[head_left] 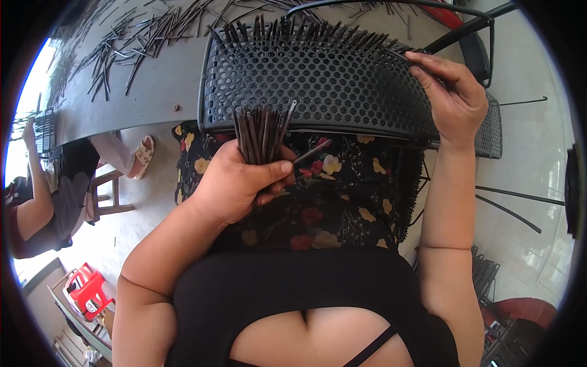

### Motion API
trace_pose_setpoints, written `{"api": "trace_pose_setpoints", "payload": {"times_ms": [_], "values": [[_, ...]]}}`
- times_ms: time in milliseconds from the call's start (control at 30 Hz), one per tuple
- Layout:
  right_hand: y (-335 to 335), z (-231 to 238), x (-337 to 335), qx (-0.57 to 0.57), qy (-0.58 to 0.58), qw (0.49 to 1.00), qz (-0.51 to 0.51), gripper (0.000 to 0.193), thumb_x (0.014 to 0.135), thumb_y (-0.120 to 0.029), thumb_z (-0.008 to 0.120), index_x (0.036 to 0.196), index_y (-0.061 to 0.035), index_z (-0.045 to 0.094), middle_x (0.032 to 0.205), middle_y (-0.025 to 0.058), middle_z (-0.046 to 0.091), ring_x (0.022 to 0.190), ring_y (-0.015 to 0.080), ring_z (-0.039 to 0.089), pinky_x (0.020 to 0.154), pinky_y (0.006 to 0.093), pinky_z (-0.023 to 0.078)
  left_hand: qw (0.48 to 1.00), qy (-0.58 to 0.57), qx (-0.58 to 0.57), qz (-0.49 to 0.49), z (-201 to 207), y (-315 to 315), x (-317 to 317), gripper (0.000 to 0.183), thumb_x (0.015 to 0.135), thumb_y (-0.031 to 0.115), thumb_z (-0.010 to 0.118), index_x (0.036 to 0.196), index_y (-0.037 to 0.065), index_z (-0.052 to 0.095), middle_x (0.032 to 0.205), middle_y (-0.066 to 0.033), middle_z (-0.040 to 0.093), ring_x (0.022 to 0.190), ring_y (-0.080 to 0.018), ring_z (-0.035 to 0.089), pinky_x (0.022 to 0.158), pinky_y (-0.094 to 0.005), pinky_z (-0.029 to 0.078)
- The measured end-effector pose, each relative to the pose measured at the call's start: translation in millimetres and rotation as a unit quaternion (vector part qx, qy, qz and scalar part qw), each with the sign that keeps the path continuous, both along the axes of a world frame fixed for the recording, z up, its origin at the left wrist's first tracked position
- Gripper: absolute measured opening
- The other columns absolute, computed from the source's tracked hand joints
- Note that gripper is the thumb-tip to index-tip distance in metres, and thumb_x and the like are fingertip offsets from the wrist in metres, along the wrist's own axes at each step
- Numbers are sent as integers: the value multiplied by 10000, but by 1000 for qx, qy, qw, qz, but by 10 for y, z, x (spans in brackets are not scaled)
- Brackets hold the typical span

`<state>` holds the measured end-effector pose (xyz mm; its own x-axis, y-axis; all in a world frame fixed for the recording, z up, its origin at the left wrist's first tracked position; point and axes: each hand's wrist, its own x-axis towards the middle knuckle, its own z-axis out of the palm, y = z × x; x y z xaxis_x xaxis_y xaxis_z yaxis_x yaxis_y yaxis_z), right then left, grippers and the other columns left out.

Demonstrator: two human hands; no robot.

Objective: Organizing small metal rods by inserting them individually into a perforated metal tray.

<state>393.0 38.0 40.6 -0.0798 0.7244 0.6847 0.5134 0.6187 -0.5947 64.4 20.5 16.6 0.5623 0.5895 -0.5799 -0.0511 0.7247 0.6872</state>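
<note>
My left hand point(235, 180) is wrapped round an upright bundle of thin dark metal strips point(260, 136). Small holes show at some of their ends, and one strip point(313, 153) slants out to the right from the bundle. At the right end of a black perforated basket point(306, 85), my right hand point(457, 101) pinches a thin dark strip point(397, 55) between thumb and fingers. Along the basket's far side stands a row of similar strips point(269, 29). The strip's exact contact with the basket is hard to make out.
More loose strips point(156, 40) lie heaped on the grey table point(159, 101) at the far left. A black metal frame point(492, 46) stands at the upper right. Another person point(52, 196) sits at the left, near a wooden stool point(113, 192). A red plastic stool point(88, 290) is behind.
</note>
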Motion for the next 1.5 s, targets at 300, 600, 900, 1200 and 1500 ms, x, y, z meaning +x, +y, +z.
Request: {"api": "trace_pose_setpoints", "payload": {"times_ms": [300,600,900,1200,1500], "values": [[21,-6,23,-50,69,995,43,178,782,137,718,927,43,675,958,129,716,941,221,707,870,295,578,999,-31,7,11,-42,-2,-67,186,884,36,675,1040,-39,606,824,-123,624,612,-122,540,435,-207,385],[97,93,59,-94,71,993,23,187,829,70,703,1009,26,679,925,98,724,849,144,685,765,237,552,1000,-20,-19,9,-20,39,-63,142,886,-8,654,1023,-21,620,791,-96,638,603,-118,545,456,-227,412],[411,71,-213,-110,18,989,-93,376,822,95,688,1181,-8,643,1012,121,703,898,154,694,780,267,566,999,23,13,22,-41,15,-42,153,880,19,670,1018,-6,609,768,-88,626,589,-106,537,428,-215,386],[346,60,-72,-129,-103,976,-142,180,934,-175,664,1066,-81,743,965,31,748,933,121,698,842,226,530,1000,14,15,20,-33,4,-33,162,876,16,671,1018,5,594,757,-83,617,585,-106,536,423,-215,376],[78,179,-441,-46,-108,973,-200,175,932,-119,660,1082,-56,723,1015,57,733,864,118,689,784,223,525,998,-6,20,54,16,-30,-10,158,898,49,654,1037,0,595,770,-81,620,597,-111,535,438,-216,384]]}}
